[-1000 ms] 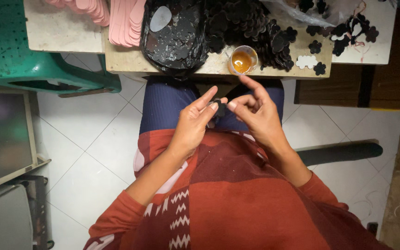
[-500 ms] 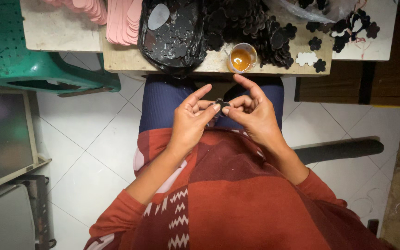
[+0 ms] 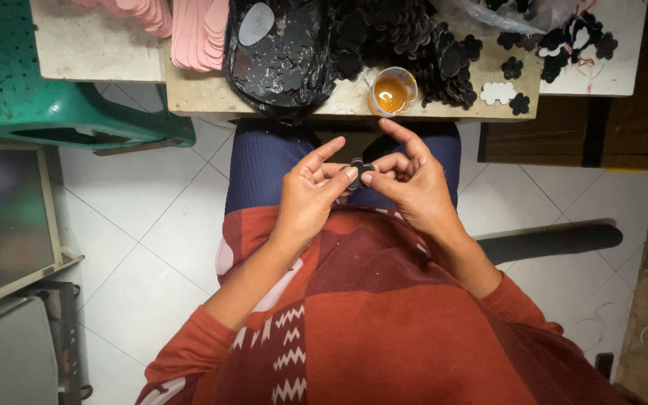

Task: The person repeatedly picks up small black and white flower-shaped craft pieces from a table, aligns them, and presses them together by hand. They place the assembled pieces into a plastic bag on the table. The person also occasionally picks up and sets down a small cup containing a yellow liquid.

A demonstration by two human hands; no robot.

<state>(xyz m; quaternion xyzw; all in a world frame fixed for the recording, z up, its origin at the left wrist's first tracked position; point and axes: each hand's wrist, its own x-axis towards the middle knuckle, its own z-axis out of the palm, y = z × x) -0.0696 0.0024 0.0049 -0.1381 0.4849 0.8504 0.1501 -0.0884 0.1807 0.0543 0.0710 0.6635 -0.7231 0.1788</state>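
Above the lap, hands (image 3: 310,191) (image 3: 412,184) still pinch the black flower piece (image 3: 359,166)

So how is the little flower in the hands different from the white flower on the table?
The little flower in the hands is black; the white flower is pale. The black one is pinched between the fingertips of the left hand and the right hand, above the lap; the white one lies flat on the table, untouched. The black one is partly hidden by fingers; the white one shows whole. Both have rounded petals.
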